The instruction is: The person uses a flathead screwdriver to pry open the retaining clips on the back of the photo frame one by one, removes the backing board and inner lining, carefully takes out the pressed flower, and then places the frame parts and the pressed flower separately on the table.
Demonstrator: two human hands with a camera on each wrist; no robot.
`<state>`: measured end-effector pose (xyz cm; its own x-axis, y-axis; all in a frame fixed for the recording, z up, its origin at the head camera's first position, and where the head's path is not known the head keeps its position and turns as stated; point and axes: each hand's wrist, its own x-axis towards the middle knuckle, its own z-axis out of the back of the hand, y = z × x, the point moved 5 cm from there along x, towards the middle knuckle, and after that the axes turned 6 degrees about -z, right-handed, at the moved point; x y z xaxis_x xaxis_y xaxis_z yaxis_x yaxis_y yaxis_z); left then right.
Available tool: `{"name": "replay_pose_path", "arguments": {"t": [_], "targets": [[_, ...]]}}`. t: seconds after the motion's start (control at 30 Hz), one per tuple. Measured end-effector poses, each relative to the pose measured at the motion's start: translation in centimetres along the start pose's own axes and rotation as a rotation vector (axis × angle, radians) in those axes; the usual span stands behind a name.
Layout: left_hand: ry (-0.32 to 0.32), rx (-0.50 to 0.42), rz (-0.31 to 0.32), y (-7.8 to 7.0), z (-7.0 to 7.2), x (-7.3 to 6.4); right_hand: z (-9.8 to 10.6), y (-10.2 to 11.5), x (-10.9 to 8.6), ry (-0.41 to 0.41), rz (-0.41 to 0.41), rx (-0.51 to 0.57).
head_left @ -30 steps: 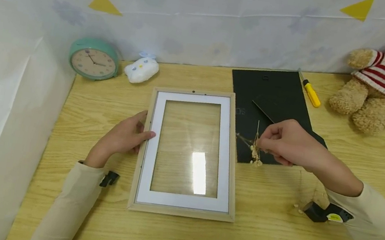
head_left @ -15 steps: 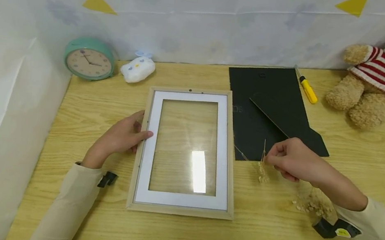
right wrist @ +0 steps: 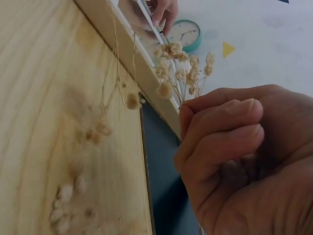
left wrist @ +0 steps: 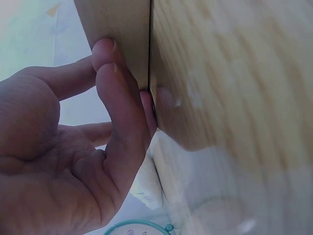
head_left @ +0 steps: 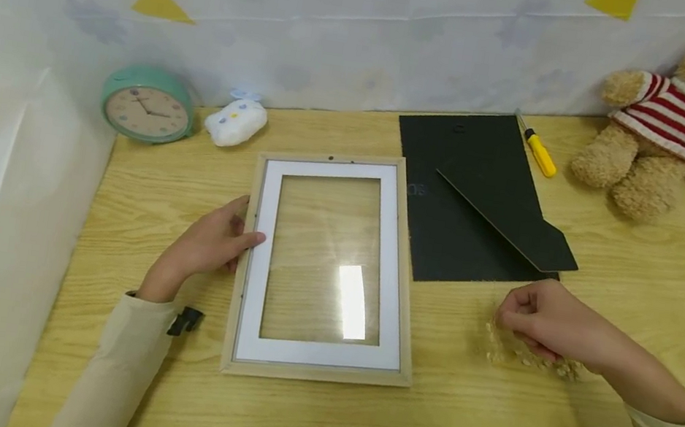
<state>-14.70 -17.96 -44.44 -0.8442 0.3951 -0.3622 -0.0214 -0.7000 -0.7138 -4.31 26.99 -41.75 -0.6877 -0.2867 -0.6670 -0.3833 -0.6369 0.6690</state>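
A light wooden picture frame (head_left: 318,377) with a white mat (head_left: 321,357) and a clear pane lies flat on the table. My left hand (head_left: 205,245) grips its left edge, thumb on top; in the left wrist view, fingers press the frame's side and one fingertip shows beneath it. To the right of the frame, my right hand (head_left: 555,323) pinches a sprig of small dried flowers (right wrist: 188,73) low over the table. More dried flowers (head_left: 565,368) lie under and beside that hand. Behind it rests the black backing board (head_left: 439,235) with its stand leg (head_left: 528,237) sticking out.
A yellow-handled screwdriver (head_left: 540,154) lies at the board's back right. A teddy bear (head_left: 666,136) sits in the back right corner. A teal clock (head_left: 147,107) and a small white plush (head_left: 237,121) stand at the back left, by the papered wall (head_left: 353,53).
My right hand has moved right and toward me with the dried flowers, away from the backing board to the flowers on the table. My left hand stays on the frame.
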Motion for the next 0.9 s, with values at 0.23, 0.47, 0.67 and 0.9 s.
{"name": "replay_pose_path", "arguments": {"t": [0.23,0.47,0.67,0.9], "targets": [[-0.004,0.003,0.017,0.2,0.2,-0.2,-1.0,-1.6,0.4,-0.004,0.026,-0.042],[-0.010,-0.007,0.009,0.2,0.1,0.0,-1.6,-1.4,1.0,-0.132,0.075,-0.134],[-0.007,-0.002,0.010,0.2,0.0,0.0,-1.7,-1.2,1.2,-0.196,0.059,-0.177],[-0.003,0.013,0.012,0.0,-0.1,0.1,-1.5,-1.3,1.1,-0.223,0.067,-0.205]]}}
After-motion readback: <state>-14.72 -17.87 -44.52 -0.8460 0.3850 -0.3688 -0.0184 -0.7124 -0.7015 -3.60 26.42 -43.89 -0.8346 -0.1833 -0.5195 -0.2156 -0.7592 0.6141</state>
